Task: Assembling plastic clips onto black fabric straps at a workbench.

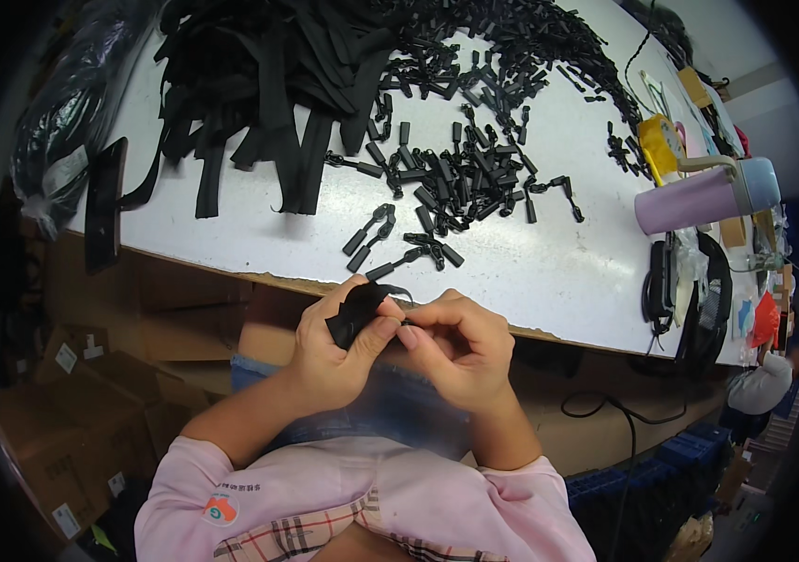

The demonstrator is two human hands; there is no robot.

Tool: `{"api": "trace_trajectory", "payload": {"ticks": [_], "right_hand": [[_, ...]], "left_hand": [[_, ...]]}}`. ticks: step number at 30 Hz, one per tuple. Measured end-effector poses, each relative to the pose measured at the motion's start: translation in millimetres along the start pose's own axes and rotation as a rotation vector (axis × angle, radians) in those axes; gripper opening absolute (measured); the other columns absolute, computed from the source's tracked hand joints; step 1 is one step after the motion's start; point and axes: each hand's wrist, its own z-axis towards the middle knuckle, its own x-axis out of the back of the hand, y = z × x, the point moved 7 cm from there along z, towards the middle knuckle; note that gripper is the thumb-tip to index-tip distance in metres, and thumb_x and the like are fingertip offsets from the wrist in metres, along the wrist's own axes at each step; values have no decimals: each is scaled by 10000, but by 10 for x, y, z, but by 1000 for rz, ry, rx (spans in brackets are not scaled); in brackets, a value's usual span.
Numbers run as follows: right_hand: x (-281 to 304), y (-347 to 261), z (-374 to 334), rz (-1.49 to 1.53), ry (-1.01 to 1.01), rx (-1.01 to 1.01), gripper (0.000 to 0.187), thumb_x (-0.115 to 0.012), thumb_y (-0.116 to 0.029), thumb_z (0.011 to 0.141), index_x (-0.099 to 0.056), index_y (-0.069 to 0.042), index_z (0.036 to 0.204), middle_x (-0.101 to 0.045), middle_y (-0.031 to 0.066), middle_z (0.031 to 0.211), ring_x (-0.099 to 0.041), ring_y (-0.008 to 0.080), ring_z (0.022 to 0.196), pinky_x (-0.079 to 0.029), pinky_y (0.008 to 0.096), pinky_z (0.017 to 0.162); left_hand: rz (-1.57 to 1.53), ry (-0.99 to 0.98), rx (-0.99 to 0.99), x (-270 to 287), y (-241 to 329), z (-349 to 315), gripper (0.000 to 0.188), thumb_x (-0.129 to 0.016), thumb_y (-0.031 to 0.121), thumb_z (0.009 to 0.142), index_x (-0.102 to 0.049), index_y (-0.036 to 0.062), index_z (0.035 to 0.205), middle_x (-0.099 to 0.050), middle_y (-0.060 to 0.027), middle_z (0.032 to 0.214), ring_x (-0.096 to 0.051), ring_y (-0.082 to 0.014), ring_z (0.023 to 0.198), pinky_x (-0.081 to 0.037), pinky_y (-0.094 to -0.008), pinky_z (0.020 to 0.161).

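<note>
A person seated at a white bench [259, 251], seen from above, works with both hands held together just beyond its near edge, over the lap. The left hand [334, 351] has its grip closed on a black fabric strip [351, 317], which is bunched between thumb and fingers and curves over toward the other hand. The right hand [469, 351] has its grip closed too, thumb and forefinger pinching a small dark part [406, 323] at the strip's far end; this is probably a zipper slider, though it is too small and too covered to be sure.

On the bench, directly beyond the hands, lie loose black zipper pulls [474, 173], the nearest a few scattered pieces, with a denser spread toward the far edge. To the left of these is a heap of black strips [273, 70], their ends hanging toward the person. A dark flat slab [105, 211] lies at the left edge, near a clear plastic bag [76, 103]. At the right stand a lilac bottle [685, 201] and, beside it, a yellow roll [659, 140].
</note>
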Motion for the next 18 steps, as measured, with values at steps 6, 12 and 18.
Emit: {"api": "trace_trajectory", "payload": {"ticks": [6,12,18], "right_hand": [[-119,199,-28,163,-271,-253,104,-617,-13,658,-532,1,716,-452,19,548,-336,46,399,-250,173,377],[-78,41,-17,-137,-67,-48,148,-624,-34,644,-544,-10,767,-493,67,635,-431,116,452,-341,215,397],[-120,-184,74,-333,18,208,247,-650,-39,593,-576,-23,828,-519,70,763,-473,185,587,-401,263,484]], "left_hand": [[-119,35,220,-13,-128,-64,143,-503,152,821,-508,10,806,-521,-13,694,-478,-86,633,-393,-206,590],[-394,-73,490,-4,-256,-23,187,-485,195,836,-486,12,877,-504,15,704,-452,-46,606,-370,-188,539],[-176,-230,415,-97,-316,-73,199,-481,74,771,-451,2,954,-496,-27,841,-452,-75,783,-394,-224,697]]}}
